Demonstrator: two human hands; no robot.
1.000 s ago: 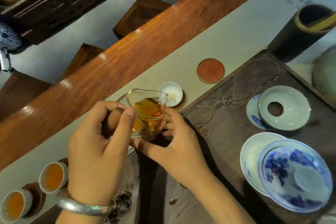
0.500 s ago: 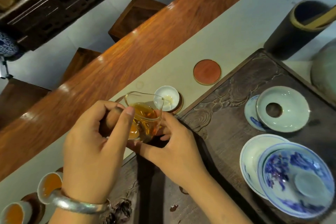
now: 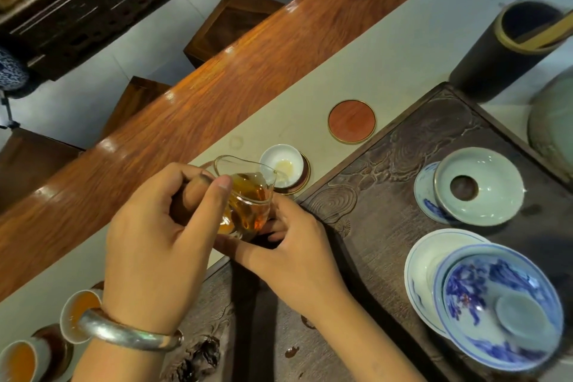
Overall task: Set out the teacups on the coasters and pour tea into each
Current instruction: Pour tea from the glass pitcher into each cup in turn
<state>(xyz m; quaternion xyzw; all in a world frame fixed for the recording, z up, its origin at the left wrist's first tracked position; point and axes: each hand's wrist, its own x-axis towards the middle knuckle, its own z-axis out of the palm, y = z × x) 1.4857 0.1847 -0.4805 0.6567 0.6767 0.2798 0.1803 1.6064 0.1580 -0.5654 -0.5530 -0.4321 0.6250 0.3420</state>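
Pour is running on the third visible cup. Left hand [image 3: 155,245] is gripping the handle of the glass pitcher [image 3: 248,195], thumb over the top, and tipping the spout toward the white teacup [image 3: 282,164] sitting on its coaster [image 3: 305,178] just off the tray's corner. Right hand [image 3: 294,251] is steadying the pitcher from below, fingers curled against its base. Only a pale film of tea is showing in that cup's bottom, so I'm judging this fill as barely started.

Done side: two filled teacups [image 3: 79,313] [image 3: 20,360] are sitting at bottom left, both showing amber tea; the nearer one is partly hidden behind the silver bangle [image 3: 130,335]. A dark coaster is showing under them, though exact seating is hard to tell.

Left side: one empty coaster [image 3: 352,121] is lying further along the runner, well apart from the pitcher, with no cup on it. I'm not seeing a spare small cup; the carved tray [image 3: 387,195] is carrying only what look like gaiwan parts and saucers. Pitcher is looking roughly half full, likely enough for the rest.
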